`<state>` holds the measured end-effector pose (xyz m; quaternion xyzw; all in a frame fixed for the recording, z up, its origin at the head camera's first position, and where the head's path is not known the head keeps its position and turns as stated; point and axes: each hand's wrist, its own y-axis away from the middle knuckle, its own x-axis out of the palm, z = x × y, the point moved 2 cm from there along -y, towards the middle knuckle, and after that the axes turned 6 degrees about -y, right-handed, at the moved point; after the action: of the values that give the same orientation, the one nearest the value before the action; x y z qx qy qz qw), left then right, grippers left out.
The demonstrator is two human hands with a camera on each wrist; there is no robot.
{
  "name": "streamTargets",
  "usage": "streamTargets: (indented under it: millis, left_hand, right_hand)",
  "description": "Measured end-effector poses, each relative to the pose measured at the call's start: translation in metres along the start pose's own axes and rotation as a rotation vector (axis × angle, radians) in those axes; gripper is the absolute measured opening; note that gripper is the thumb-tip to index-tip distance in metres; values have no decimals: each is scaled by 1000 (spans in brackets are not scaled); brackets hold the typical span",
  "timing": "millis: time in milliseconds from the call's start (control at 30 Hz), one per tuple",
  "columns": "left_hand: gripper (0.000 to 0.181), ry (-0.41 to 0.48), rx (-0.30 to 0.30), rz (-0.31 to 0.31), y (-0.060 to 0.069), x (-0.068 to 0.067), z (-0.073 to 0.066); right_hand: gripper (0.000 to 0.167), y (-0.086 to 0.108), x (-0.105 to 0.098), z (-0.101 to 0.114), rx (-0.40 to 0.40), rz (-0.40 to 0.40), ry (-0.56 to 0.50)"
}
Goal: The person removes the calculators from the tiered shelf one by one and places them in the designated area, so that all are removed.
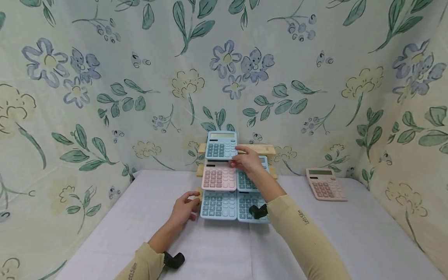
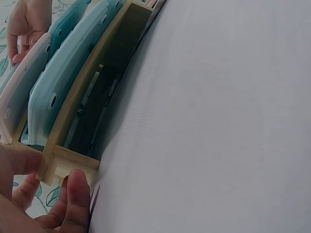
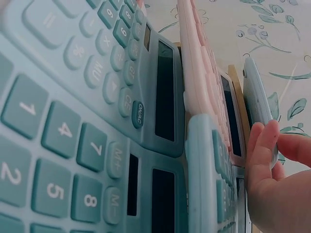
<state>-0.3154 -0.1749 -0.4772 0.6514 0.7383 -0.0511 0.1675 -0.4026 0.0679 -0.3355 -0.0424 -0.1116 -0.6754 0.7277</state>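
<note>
A tiered wooden rack (image 1: 259,149) holds calculators in rows: two blue ones at the bottom, a pink one (image 1: 218,181) and a blue one (image 1: 245,181) in the middle. On the top tier, at the left, is another blue calculator (image 1: 217,151); my right hand (image 1: 248,160) pinches its right edge. The right wrist view shows thumb and fingers of my right hand (image 3: 282,191) on either side of that thin calculator (image 3: 257,92). My left hand (image 1: 184,208) is at the rack's lower left; in the left wrist view its fingers (image 2: 77,194) and thumb grip the wooden end (image 2: 73,158).
Another pink calculator (image 1: 325,184) lies on the white-covered table (image 1: 217,249) to the right of the rack. A floral curtain (image 1: 157,58) hangs behind and at both sides. Black wrist-worn devices show on both arms.
</note>
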Motion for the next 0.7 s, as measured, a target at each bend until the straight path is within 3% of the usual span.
streamTargets:
  millis: [700]
  left_hand:
    - [32, 7, 16, -8, -1, 1, 0]
  right_hand:
    - [58, 3, -8, -1, 19, 11, -93]
